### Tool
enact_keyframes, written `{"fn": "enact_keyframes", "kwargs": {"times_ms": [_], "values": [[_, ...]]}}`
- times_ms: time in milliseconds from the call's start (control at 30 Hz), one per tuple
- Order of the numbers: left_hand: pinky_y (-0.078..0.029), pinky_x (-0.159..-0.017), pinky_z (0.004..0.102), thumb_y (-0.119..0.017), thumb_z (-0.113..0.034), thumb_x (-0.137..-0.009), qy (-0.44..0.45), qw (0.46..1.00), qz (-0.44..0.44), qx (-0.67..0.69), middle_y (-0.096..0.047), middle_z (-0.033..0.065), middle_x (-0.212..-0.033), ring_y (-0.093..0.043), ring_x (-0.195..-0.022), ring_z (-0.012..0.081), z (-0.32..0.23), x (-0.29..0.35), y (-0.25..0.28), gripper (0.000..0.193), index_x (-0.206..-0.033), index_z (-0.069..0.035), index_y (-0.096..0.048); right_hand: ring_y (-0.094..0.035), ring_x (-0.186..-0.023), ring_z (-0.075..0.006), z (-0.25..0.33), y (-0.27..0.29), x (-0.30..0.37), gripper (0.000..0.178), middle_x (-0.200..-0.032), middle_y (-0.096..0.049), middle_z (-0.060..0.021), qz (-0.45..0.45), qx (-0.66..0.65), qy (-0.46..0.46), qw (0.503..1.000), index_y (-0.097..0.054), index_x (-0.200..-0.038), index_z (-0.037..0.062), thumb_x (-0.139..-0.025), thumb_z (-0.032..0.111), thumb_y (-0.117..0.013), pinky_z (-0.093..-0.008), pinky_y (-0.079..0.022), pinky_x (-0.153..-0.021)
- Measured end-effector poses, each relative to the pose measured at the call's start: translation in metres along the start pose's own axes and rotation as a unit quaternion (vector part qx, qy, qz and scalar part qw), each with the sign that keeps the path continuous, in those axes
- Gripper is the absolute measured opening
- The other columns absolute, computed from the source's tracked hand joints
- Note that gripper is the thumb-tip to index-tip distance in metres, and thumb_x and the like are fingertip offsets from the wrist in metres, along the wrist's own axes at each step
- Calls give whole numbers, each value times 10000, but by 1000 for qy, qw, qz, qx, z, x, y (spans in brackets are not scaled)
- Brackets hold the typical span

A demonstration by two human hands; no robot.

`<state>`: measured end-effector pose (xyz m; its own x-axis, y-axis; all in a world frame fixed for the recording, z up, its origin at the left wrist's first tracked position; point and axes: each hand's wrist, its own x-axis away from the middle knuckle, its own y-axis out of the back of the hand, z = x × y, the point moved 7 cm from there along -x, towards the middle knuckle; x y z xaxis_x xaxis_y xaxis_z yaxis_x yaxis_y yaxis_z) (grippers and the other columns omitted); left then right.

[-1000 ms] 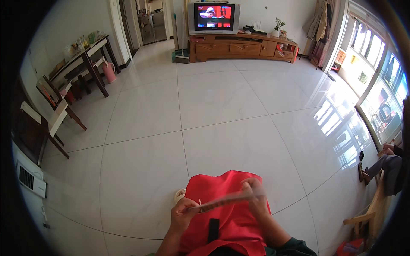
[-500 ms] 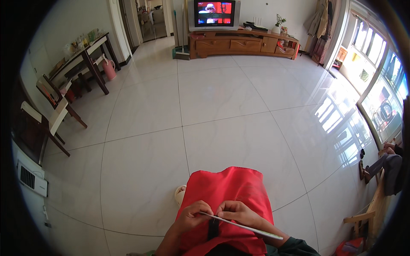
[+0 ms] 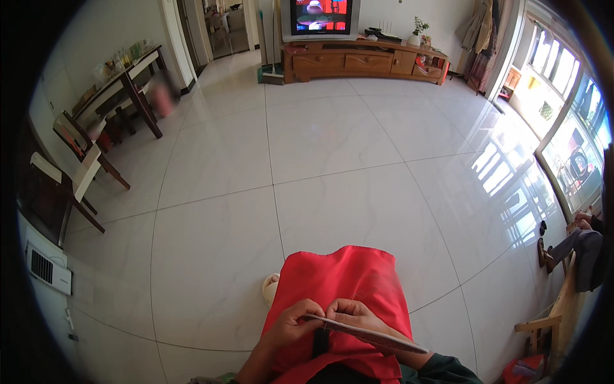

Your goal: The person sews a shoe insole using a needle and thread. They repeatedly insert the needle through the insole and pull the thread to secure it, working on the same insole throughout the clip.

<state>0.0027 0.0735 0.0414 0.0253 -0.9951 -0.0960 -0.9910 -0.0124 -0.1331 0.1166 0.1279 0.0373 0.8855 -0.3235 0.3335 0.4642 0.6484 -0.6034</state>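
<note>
A long, thin, flat piece that looks like a shoe insole (image 3: 380, 339) lies aslant above my lap, its brownish patterned face partly showing below a pale edge. My left hand (image 3: 294, 323) pinches its left end between thumb and fingers. Close beside it, my right hand (image 3: 352, 312) has its thumb and bent fingers closed on the upper edge near the same end. The piece's other end reaches over my right wrist. Whether a needle or thread is between my fingertips is too small to tell. Under both hands spreads a red apron (image 3: 355, 275) with a dark strip.
Pale tiled floor (image 3: 217, 256) stretches ahead to a wooden cabinet (image 3: 339, 64) with a television (image 3: 320, 18). Chairs (image 3: 86, 173) and a table (image 3: 121, 83) stand left. At right, a seated person's leg (image 3: 569, 246) is near a wooden frame (image 3: 556, 323).
The insole has turned so that more of its broad face shows, where before it was nearly edge-on. Both hands stay close together at its left end, shifted only slightly.
</note>
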Motion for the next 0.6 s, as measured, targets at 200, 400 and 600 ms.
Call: {"fn": "enact_keyframes", "kwargs": {"times_ms": [200,400,600], "values": [[-445,-709,220,-625,-19,-850,-4,1000,-8,9,-550,13,-881,-538,-808,83,1,2,-3,93,-922,-39,-570,-537,-748,-41,-6,0,-1,148,-817,-593,17,-24,-9,-13,1000,-568,-924,57,-943,201,-539,-188,-437,-673],[-464,-735,234,-618,-37,-858,-37,993,115,-17,-553,8,-878,-553,-838,88,-18,3,-22,79,-928,-32,-580,-420,-596,-47,-6,28,-1,161,-735,-528,27,-159,-76,10,984,-547,-868,94,-954,225,-509,-180,-345,-549],[-441,-735,249,-593,-74,-870,76,993,34,88,-576,45,-935,-560,-832,122,1,4,-20,71,-923,-27,-592,-472,-613,-64,11,19,7,157,-808,-558,4,-124,-228,-27,965,-511,-914,90,-978,218,-448,-201,-384,-539]]}}
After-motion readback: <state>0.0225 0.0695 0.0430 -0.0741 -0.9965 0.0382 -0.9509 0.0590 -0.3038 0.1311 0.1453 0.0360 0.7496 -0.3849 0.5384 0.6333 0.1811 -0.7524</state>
